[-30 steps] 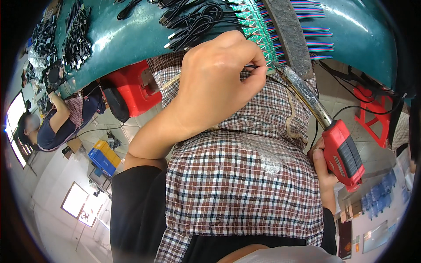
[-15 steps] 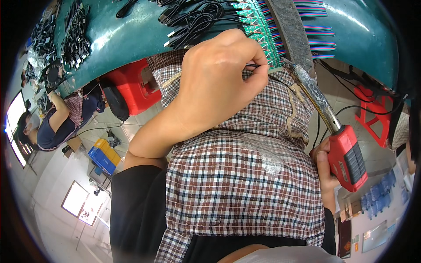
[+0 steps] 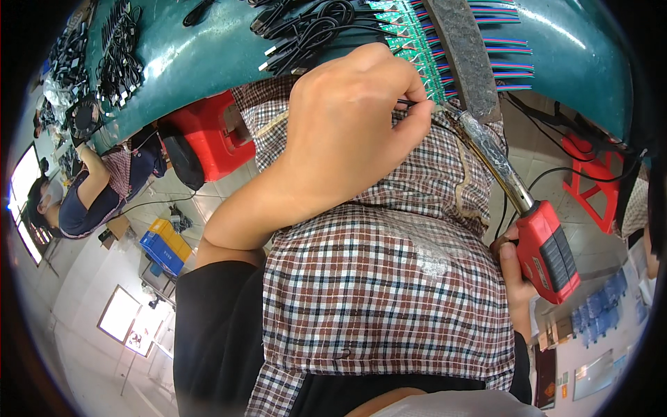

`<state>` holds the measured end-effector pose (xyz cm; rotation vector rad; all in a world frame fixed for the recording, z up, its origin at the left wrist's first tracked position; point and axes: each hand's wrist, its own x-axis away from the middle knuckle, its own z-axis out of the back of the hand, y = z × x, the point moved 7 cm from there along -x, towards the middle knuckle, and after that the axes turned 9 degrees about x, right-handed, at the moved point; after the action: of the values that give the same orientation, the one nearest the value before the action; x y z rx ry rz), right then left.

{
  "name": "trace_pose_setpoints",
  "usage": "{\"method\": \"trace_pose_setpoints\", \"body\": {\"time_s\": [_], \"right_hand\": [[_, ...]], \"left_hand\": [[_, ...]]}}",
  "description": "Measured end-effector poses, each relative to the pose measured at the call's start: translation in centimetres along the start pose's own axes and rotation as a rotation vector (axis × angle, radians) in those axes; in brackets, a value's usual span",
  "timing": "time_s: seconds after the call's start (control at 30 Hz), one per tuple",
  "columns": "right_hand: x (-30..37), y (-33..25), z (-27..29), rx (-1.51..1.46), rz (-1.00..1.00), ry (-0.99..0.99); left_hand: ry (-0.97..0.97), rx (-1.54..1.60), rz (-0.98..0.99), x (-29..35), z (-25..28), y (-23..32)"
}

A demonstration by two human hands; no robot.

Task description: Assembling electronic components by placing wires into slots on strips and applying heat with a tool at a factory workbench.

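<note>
My left hand [image 3: 354, 115] pinches the end of a black cable [image 3: 405, 103] at the near end of a green circuit board [image 3: 411, 45]. In my right hand [image 3: 513, 267] is a red-handled soldering iron [image 3: 549, 250], its metal barrel pointing up and left. The iron's tip lies by the board's near end, close to my left fingertips; whether it touches the joint I cannot tell. Thin wires sit in a row along the board. A dark, worn bar [image 3: 464, 59] lies over multicoloured ribbon wires [image 3: 511, 47] that stick out to its right.
Bundles of black cables with plugs [image 3: 313, 31] lie on the green tabletop [image 3: 201, 52] beyond my left hand. More cables [image 3: 121, 59] are at the left. A red stool [image 3: 215, 135] stands under the table edge. A co-worker [image 3: 87, 194] sits at far left.
My left fingers have shifted slightly right with the cable end. The soldering iron has moved a little left, its tip now nearer those fingers.
</note>
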<state>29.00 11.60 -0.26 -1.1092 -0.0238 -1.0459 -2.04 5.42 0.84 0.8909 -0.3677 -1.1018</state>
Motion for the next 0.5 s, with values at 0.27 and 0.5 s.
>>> {"method": "trace_pose_setpoints", "body": {"time_s": [0.27,0.5], "right_hand": [[-0.3,-1.7,-0.5,0.066,0.12,0.029],[-0.2,-0.6,-0.1,0.036,0.068,0.023]], "left_hand": [[0.011,-0.029,-0.011,0.2,-0.2,-0.1],[0.004,-0.052,0.006,0.1,-0.2,0.0]]}}
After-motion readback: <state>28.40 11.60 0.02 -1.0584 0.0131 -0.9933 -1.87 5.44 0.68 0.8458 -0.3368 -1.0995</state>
